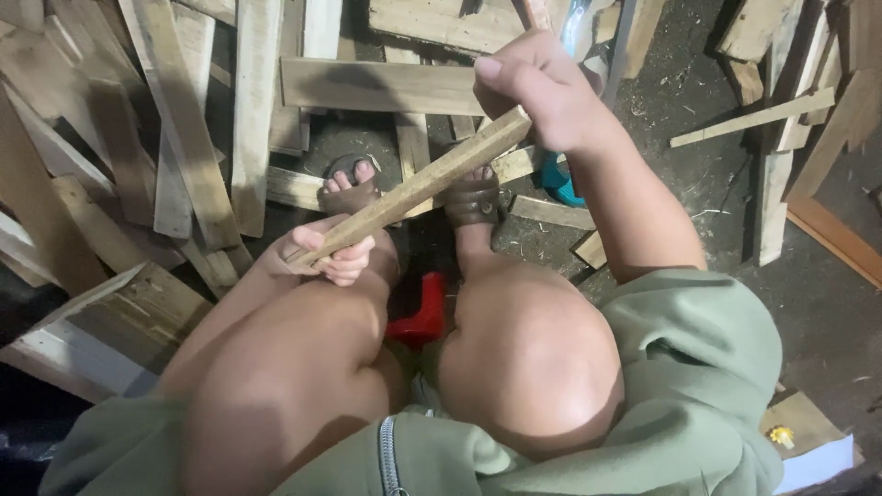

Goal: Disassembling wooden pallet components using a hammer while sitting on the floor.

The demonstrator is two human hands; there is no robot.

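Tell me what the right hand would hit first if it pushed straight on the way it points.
The right hand, gripping the wooden stick, points up-left in the picture. The flat plank lying crosswise looks first in that line, though depth is unclear; it may lie lower.

I look down on a wooden strip (pixel 413 188) held slantwise above my knees. My left hand (pixel 322 253) wraps its fingers (pixel 354 262) round the lower end; my right hand (pixel 533 87) grips the upper end. Beneath it, two sandalled feet (pixel 473 197) rest on the floor (pixel 680 101). A red stool (pixel 418 317) shows between the legs. Loose wooden planks (pixel 184 119) lie piled across the floor's far-left part.
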